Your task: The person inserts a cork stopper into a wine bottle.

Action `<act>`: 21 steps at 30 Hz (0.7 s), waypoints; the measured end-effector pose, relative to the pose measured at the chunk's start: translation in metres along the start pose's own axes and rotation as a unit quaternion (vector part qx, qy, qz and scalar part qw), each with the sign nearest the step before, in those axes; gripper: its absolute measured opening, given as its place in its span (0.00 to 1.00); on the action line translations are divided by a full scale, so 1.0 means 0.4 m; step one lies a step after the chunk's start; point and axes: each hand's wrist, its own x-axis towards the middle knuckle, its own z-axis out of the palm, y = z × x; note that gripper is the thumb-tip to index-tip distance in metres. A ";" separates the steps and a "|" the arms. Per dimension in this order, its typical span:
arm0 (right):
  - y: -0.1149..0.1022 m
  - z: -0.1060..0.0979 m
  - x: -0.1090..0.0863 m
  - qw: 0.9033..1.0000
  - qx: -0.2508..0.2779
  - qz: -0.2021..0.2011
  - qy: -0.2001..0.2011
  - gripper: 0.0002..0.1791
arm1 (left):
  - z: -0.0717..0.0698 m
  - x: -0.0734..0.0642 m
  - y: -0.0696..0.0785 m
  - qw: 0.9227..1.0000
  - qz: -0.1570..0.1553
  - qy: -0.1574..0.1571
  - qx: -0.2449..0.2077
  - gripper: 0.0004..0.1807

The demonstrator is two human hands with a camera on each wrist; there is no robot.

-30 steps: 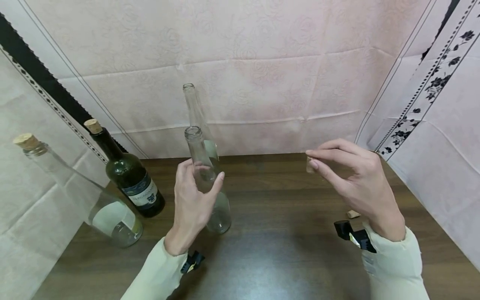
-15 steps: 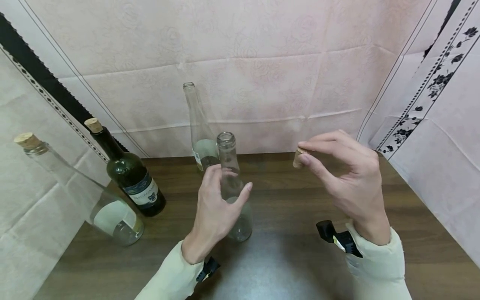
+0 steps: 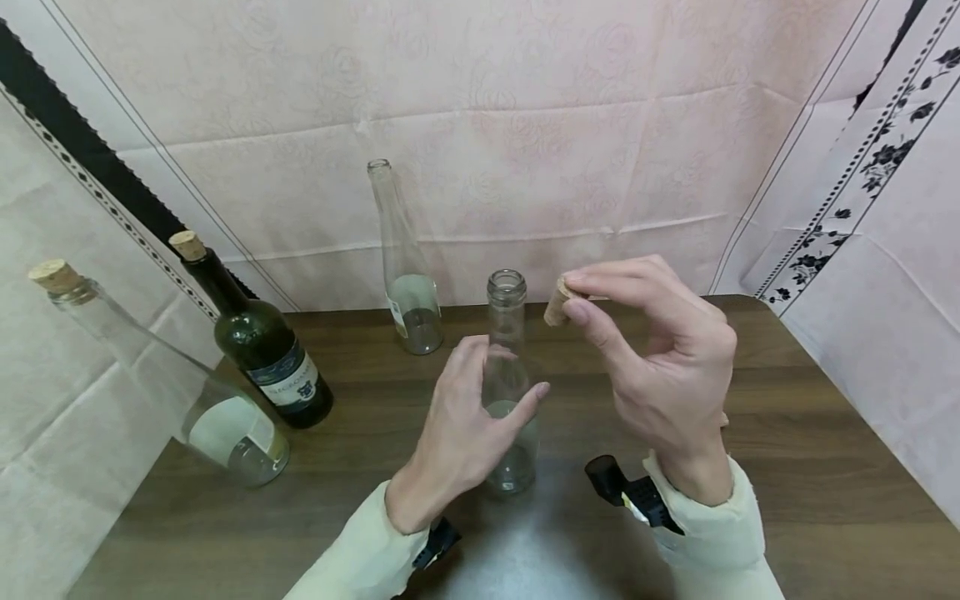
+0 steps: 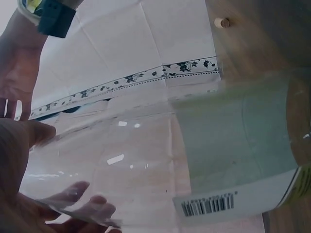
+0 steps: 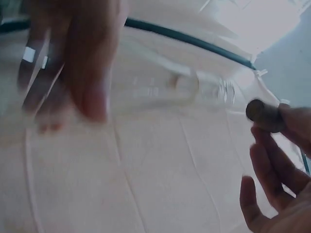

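My left hand [image 3: 457, 425] grips an upright clear glass bottle [image 3: 510, 379] round its body, the fingers behind the glass and the thumb at its right side. The bottle's mouth is uncovered. My right hand [image 3: 663, 358] pinches a cork [image 3: 556, 305] between thumb and fingertips, tilted, just right of the mouth and apart from it. In the right wrist view the cork [image 5: 264, 115] lines up a little beyond the bottle's rim, its end facing the bottle. A pale label [image 4: 238, 141] with a barcode wraps the lower part of the bottle in the left wrist view.
Behind stands another uncorked clear bottle [image 3: 408, 258]. At the left are a corked dark green bottle [image 3: 273, 358] and a corked clear bottle [image 3: 232, 433]. A loose cork [image 4: 222, 23] lies on the wooden table [image 3: 795, 467], mostly hidden behind my right wrist in the head view. Cloth [image 3: 525, 167] hangs around the table.
My left hand has brought the bottle to the right, away from the one behind it. My right hand has carried the cork left, close to the bottle's mouth.
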 end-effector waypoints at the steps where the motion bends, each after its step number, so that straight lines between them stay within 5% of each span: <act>1: -0.001 0.006 0.001 1.000 0.008 0.003 0.012 0.08 | 0.001 -0.001 0.002 1.000 0.000 -0.008 -0.001 0.22; 8: -0.011 0.046 0.004 0.997 0.030 0.011 0.068 0.08 | 0.015 -0.007 0.017 0.999 0.005 -0.051 0.013 0.24; 21: 0.000 0.071 0.004 0.999 0.004 0.022 0.035 0.09 | 0.021 -0.010 0.019 0.997 0.005 -0.075 0.017 0.25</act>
